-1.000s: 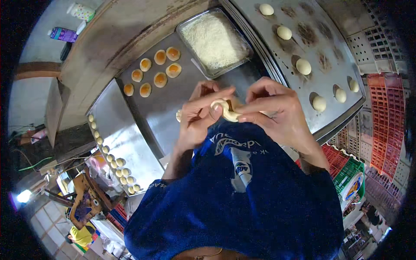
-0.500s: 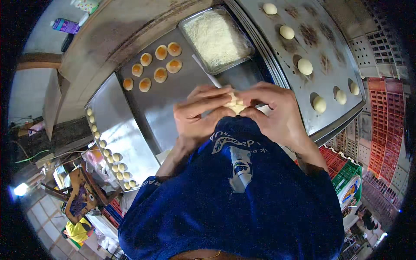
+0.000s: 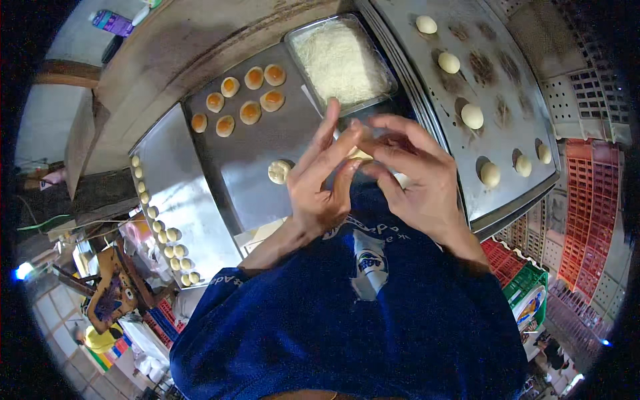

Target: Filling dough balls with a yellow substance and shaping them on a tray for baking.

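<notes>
My left hand (image 3: 323, 173) and my right hand (image 3: 423, 180) meet in front of my chest. Between their fingertips shows a bit of pale dough (image 3: 361, 155), mostly hidden by the fingers; both hands pinch it. The left index finger points up and away from the dough. Beside my left hand lies a pale dough round (image 3: 279, 172) on the dark metal table (image 3: 243, 160). Farther off on it are several flattened dough rounds (image 3: 250, 112) topped with orange filling.
A metal tray of whitish powder or shreds (image 3: 340, 60) stands at the back. To the right, a stained baking sheet (image 3: 460, 157) carries spaced dough balls (image 3: 472, 116). Small dough balls (image 3: 169, 251) line the shiny sheet (image 3: 193, 207) at left. Red crates (image 3: 583, 213) stand far right.
My hands have shifted slightly right, and the left index finger has lifted. The dough between them is more covered. A dough round beside my left hand has come into sight.
</notes>
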`<state>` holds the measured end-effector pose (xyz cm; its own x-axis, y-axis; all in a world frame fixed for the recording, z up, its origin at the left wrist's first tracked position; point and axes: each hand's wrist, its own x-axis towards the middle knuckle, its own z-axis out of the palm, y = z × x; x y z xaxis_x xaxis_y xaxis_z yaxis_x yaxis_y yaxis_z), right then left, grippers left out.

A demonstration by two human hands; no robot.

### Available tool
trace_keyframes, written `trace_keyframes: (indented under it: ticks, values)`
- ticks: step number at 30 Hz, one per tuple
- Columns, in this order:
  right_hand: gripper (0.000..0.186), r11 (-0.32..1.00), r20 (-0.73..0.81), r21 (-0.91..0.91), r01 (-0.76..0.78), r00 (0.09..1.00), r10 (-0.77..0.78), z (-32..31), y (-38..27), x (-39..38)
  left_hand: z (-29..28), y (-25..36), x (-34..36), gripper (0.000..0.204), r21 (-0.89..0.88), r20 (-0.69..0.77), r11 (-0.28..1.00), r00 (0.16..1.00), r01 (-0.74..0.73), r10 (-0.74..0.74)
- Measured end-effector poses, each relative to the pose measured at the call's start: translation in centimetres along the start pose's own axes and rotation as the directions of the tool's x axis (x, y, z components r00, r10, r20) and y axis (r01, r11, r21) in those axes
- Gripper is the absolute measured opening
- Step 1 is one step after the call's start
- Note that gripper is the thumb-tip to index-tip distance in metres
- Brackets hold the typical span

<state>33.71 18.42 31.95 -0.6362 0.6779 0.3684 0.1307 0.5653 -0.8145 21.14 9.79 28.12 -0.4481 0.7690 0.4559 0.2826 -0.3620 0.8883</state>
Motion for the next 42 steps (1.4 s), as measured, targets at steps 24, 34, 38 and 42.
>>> trace_keyframes:
  ticks: [24, 34, 38, 42]
  values:
    - [0.016, 0.995, 0.393, 0.068, 0.072, 0.915, -0.093, -1.2, 0.8, 1.1, -1.3, -2.7, 0.5, 0.042, -0.281, 0.486, 0.299, 0.404, 0.912, -0.775]
    - [0.023, 0.999, 0.444, 0.042, -0.006, 0.896, -0.014, -2.2, 0.9, 2.3, 1.4, -2.6, -0.4, 0.046, -0.444, -0.007, 0.696, 0.775, 0.564, -0.632]
    - [0.024, 0.987, 0.353, 0.085, 0.134, 0.922, -0.156, -1.2, 1.6, 2.3, 1.1, -2.3, -0.1, 0.048, -0.389, -0.037, 0.703, 0.752, 0.595, -0.658]
    - [0.022, 0.982, 0.282, 0.080, 0.171, 0.941, -0.187, -0.9, 2.2, 2.6, 0.3, -3.0, 0.3, 0.047, -0.481, 0.058, 0.485, 0.578, 0.731, -0.814]
